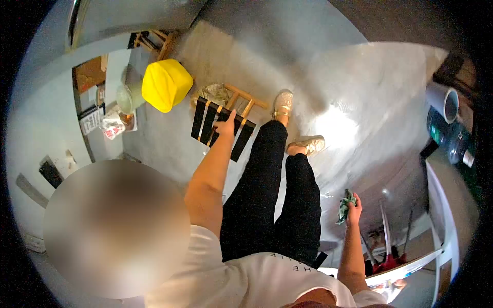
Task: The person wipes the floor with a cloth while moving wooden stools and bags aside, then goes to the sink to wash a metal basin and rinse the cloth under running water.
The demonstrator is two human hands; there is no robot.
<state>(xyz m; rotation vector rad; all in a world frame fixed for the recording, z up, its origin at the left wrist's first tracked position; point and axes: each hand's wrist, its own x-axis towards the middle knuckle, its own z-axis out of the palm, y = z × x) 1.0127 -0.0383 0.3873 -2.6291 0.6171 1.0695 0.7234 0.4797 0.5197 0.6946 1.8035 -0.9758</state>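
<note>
A wooden stool with black straps lies at the left hand, whose grip is unclear; likely light but rigid, it offers its frame for holding. A soft green cloth sits bunched in the right hand.

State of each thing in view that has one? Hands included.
Left hand: closed on stool, index finger extended
Right hand: closed on cloth
Stool: held; folded or not, unclear
Cloth: crumpled
White tub: uncovered
Bottle: white cap on
Shoes: worn
</note>
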